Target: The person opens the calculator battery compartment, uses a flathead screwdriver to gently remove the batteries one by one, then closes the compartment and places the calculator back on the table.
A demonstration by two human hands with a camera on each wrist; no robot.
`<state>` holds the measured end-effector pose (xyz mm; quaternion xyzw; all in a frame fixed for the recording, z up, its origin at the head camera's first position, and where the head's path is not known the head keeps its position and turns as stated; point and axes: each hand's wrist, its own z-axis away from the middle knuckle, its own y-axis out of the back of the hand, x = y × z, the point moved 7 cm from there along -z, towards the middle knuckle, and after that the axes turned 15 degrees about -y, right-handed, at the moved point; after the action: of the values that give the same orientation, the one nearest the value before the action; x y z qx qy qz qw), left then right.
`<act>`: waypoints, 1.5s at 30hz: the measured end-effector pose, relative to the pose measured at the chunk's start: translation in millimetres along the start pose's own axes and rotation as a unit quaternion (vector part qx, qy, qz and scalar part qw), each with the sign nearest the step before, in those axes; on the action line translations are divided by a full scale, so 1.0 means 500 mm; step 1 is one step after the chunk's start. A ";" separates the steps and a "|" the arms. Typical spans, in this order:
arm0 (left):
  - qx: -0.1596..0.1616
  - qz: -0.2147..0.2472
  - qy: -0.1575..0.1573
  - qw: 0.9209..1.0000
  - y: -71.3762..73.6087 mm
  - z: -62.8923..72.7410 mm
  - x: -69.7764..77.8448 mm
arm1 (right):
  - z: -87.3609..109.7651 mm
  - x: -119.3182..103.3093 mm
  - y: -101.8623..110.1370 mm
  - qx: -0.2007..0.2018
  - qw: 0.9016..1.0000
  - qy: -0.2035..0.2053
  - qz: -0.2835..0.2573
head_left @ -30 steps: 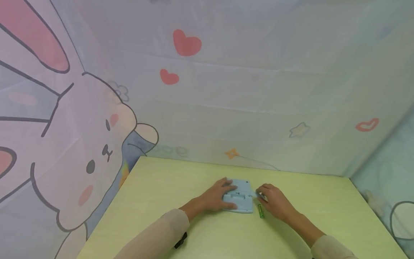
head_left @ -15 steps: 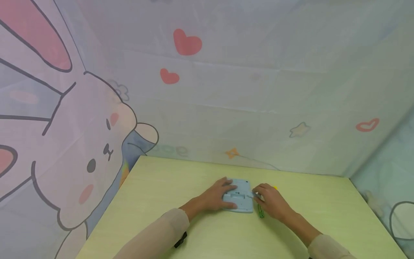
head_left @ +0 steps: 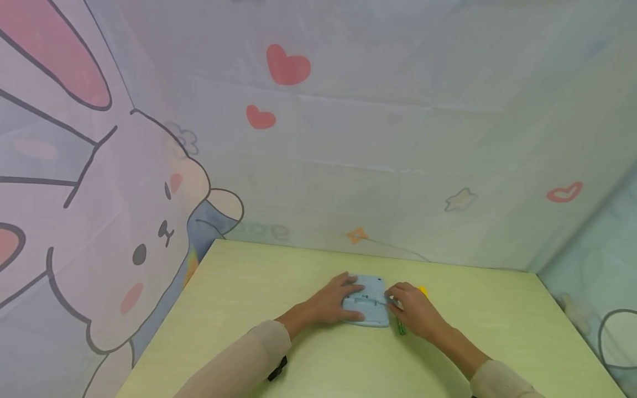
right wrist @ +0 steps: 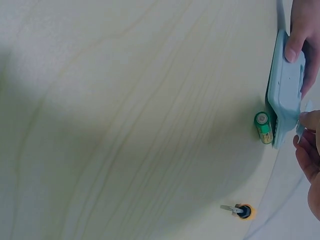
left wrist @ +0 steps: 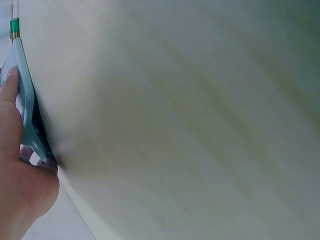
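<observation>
A light blue calculator (head_left: pixel 375 318) lies back up on the table, with an uncovered battery slot (head_left: pixel 365 302) across its middle. My left hand (head_left: pixel 330 301) holds its left end, thumb on the near part and fingers over the far part. At the right end of the slot, my right hand (head_left: pixel 415 309) pinches a small light blue battery cover (right wrist: pixel 301 131) between thumb and fingers. Below that hand lies a green battery (right wrist: pixel 263 127), close beside the calculator's edge; the hand partly hides it in the head view. Whether the cover touches the slot cannot be told.
Behind the right hand lies a screwdriver (right wrist: pixel 242 211) with a yellow and black handle and a metal shaft. The pale yellow table (head_left: pixel 278 265) ends at a printed cloth backdrop (head_left: pixel 348 166). A black object (head_left: pixel 277 368) shows under the left sleeve.
My right hand has moved slightly left, bringing the cover from beyond the calculator's right edge to the slot's end. The screwdriver's yellow handle has come into sight. My left hand stays put.
</observation>
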<state>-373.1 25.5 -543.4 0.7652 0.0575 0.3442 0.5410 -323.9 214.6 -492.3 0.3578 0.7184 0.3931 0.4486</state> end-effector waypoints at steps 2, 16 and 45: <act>0.000 -0.001 0.001 1.000 0.000 0.000 0.000 | 0.001 -0.002 -0.001 0.001 1.000 0.003 -0.003; 0.000 0.002 -0.003 1.000 -0.003 0.000 -0.004 | -0.002 -0.015 -0.008 0.016 1.000 0.026 0.003; -0.001 -0.002 0.000 1.000 -0.003 -0.002 -0.006 | -0.015 -0.038 -0.017 0.005 0.999 0.038 0.029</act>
<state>-375.7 25.7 -546.1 0.7648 0.0590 0.3430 0.5422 -325.6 192.6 -491.0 0.3659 0.7264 0.4157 0.4071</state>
